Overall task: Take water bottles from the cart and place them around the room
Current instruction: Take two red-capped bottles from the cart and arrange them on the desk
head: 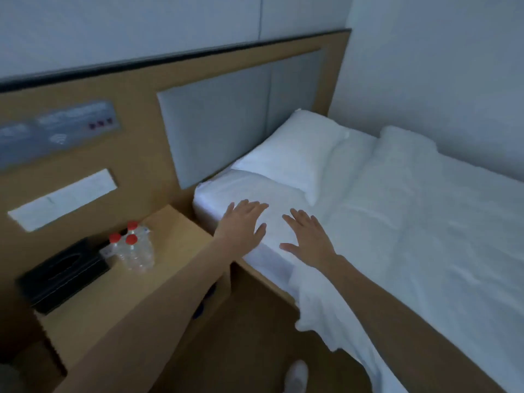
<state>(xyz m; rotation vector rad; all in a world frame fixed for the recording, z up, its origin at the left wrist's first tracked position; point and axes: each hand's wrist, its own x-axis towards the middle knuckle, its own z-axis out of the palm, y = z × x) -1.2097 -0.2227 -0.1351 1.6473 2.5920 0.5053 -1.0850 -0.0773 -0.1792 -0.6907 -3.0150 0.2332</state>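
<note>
Three clear water bottles [136, 251] with red caps stand close together on the wooden bedside table [170, 265] at the left. My left hand [243, 225] and my right hand [309, 239] are both stretched out flat, fingers spread, over the white sheet at the near corner of the bed [411, 236]. Neither hand holds anything. Both hands are to the right of the bottles and apart from them. No cart is in view.
A black tissue box [62, 275] sits left of the bottles. A white pillow [295, 157] lies at the bed's head against a grey padded headboard [226, 117]. A control panel [56, 129] is on the wooden wall. My foot [296, 375] is on the brown floor.
</note>
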